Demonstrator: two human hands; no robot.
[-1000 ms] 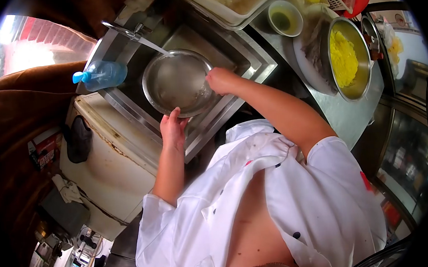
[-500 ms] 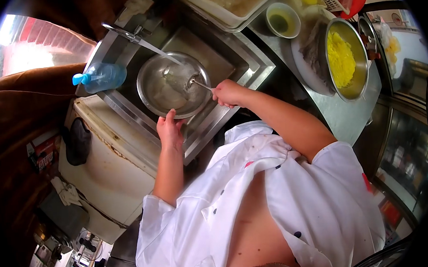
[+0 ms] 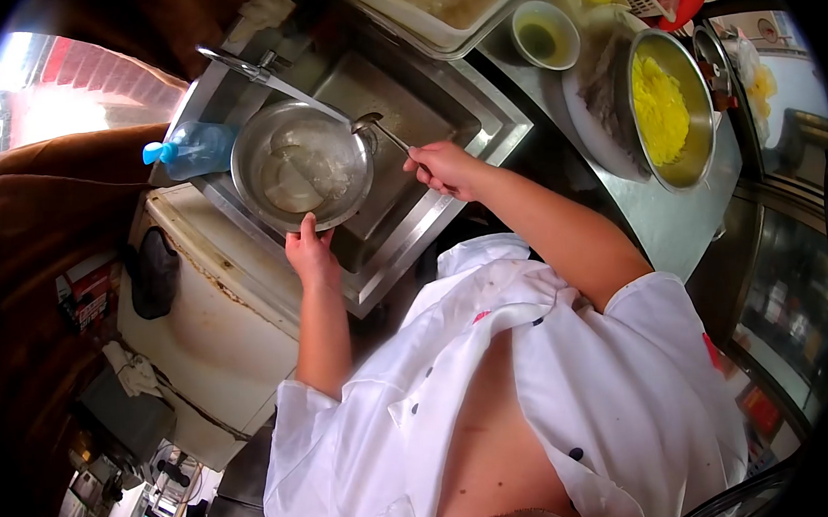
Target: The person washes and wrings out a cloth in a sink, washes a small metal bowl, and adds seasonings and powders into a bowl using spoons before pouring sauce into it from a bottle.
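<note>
My left hand (image 3: 313,254) grips the near rim of a metal bowl (image 3: 254,188), thumb on top of the edge. Water lies in the bowl, its surface rippled. My right hand (image 3: 443,170) is closed around the handle of a metal ladle (image 3: 388,133). The ladle's head is at the bowl's right rim, where the stream from the faucet (image 3: 239,65) runs down to it. Both hands are over the near side of a stainless steel sink (image 3: 433,113).
A blue-capped pump bottle (image 3: 197,149) stands at the sink's left edge. To the right, a metal bowl (image 3: 710,132) of yellow food (image 3: 658,107) and a small cup (image 3: 567,41) sit on the counter. A white tub (image 3: 456,39) lies behind the sink.
The bowl has shifted left with my left hand. My right hand has raised the ladle's head out of the water to the bowl's right rim, under the stream.
</note>
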